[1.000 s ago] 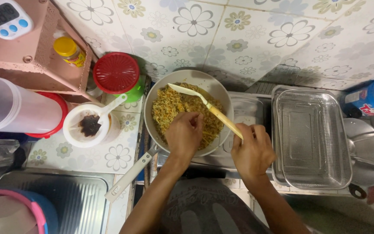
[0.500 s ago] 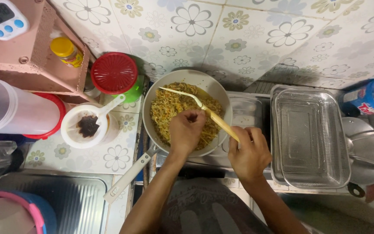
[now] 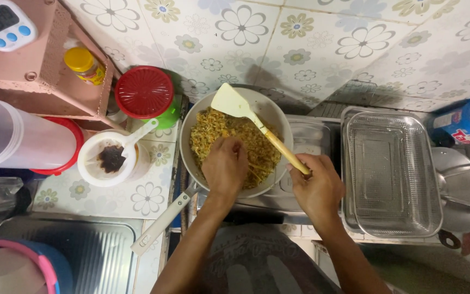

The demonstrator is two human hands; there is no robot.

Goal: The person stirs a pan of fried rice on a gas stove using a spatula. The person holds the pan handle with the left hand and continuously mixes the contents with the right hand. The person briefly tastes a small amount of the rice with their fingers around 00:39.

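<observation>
While the right hand (image 3: pixel 317 188) grips the spatula (image 3: pixel 257 122), the left hand (image 3: pixel 225 166) pinches noodles (image 3: pixel 208 130) near the pan (image 3: pixel 278 117) rim.

The pan (image 3: pixel 234 142) sits at the centre, noodles (image 3: pixel 257 148) in it. The spatula (image 3: pixel 257 126) lies across them, its blade toward 11 o'clock and its handle toward 4 o'clock in the right hand (image 3: pixel 317 188). The left hand (image 3: pixel 225 166) rests on the noodles at 6 o'clock. The glass tray (image 3: pixel 390 171) lies at 3 o'clock, the small bowl (image 3: pixel 109 159) at 9 o'clock, and the lidded jar (image 3: pixel 147 95) at 10 o'clock.
</observation>
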